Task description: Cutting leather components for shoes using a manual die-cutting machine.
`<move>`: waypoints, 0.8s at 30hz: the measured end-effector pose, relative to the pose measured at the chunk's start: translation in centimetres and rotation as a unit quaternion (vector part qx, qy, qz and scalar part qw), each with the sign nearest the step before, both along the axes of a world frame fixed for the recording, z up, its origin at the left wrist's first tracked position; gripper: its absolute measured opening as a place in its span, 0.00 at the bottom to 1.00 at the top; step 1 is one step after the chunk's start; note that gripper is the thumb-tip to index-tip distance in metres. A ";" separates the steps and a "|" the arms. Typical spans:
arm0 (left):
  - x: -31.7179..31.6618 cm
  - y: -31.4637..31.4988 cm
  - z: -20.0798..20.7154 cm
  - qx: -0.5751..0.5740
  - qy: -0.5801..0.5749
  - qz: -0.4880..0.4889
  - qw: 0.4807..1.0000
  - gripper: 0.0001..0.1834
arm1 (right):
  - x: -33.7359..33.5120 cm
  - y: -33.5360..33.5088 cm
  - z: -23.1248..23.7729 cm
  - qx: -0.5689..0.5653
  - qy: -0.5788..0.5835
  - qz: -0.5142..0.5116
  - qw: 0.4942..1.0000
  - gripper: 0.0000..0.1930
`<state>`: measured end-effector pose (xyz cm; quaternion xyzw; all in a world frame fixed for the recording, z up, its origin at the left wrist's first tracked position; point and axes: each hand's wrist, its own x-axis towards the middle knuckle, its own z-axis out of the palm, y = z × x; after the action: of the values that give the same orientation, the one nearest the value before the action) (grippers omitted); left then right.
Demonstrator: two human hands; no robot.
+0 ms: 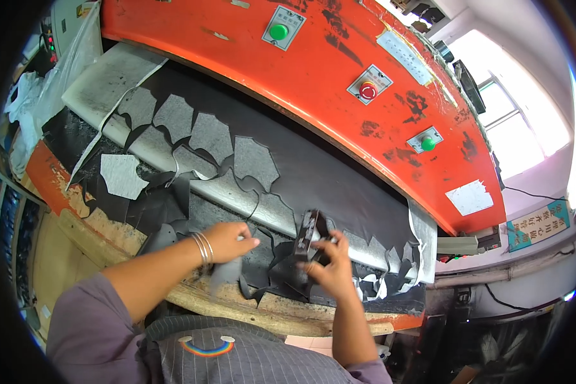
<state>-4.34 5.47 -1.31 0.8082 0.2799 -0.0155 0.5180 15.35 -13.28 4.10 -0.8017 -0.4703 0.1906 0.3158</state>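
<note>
My right hand [331, 264] grips a dark, hollow steel cutting die [306, 235], thumb and fingers spread around its wall. The die stands over the near edge of the black sheet material [313, 160]. To its left, my left hand [229, 243] is closed, with two bangles at the wrist. A grey cut piece [226, 274], smeared by motion, hangs just below the left hand; the fingers on it are partly hidden. Dark scraps of sheet lie beneath both hands. Out to the left rests a light grey cut piece [123, 176] with a scalloped edge.
An orange press beam [237, 45] with green and red buttons spans the far side. Under it runs a pale cutting board [230, 203], showing through several scalloped cut-outs. A worn wooden ledge [237, 310] borders the near side. Plastic bags [29, 115] hang at left.
</note>
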 end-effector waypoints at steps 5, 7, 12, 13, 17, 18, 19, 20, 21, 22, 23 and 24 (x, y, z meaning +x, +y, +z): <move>0.1 2.7 4.4 0.322 -0.131 0.043 0.937 0.17 | 5.0 6.3 -0.3 0.002 -0.133 0.034 0.991 0.23; 1.1 3.1 4.2 0.290 -0.193 0.068 0.935 0.11 | 5.4 8.9 -0.7 -0.013 -0.148 0.039 0.988 0.23; 4.9 3.6 0.9 0.267 -0.194 0.015 0.944 0.10 | 4.8 12.2 -1.7 -0.035 -0.192 0.033 0.980 0.24; 5.5 3.8 0.1 0.277 -0.191 0.015 0.942 0.11 | 4.5 12.3 -2.2 -0.021 -0.192 0.028 0.981 0.26; 6.3 4.6 -2.8 0.292 -0.203 0.010 0.935 0.12 | 3.8 10.6 -4.4 0.107 -0.196 -0.002 0.975 0.33; 6.4 4.7 -3.2 0.287 -0.203 0.010 0.936 0.12 | 3.9 9.7 -5.0 0.101 -0.196 -0.003 0.975 0.33; 6.5 4.7 -3.0 0.290 -0.215 0.007 0.933 0.12 | 4.0 8.6 -5.4 0.066 -0.192 -0.015 0.979 0.34; 6.5 4.6 -2.9 0.293 -0.226 0.004 0.929 0.12 | 4.2 7.9 -5.6 0.031 -0.188 -0.027 0.981 0.35; 6.6 4.7 -3.0 0.289 -0.226 0.004 0.930 0.12 | 4.3 7.5 -5.8 0.037 -0.208 -0.023 0.977 0.35; 6.7 4.7 -3.1 0.297 -0.232 0.001 0.926 0.13 | 4.3 7.3 -5.9 0.034 -0.207 -0.024 0.977 0.35; 6.7 4.7 -3.1 0.306 -0.237 -0.002 0.922 0.14 | 4.3 7.1 -6.1 0.038 -0.221 -0.030 0.974 0.34; 6.6 4.7 -3.1 0.303 -0.237 -0.002 0.923 0.14 | 4.2 7.0 -6.3 0.042 -0.236 -0.036 0.970 0.34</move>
<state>2.26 10.17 -4.46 0.9070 0.1385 0.2610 0.3000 19.52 -6.25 -2.21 -0.8264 -0.5100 -0.0351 0.2360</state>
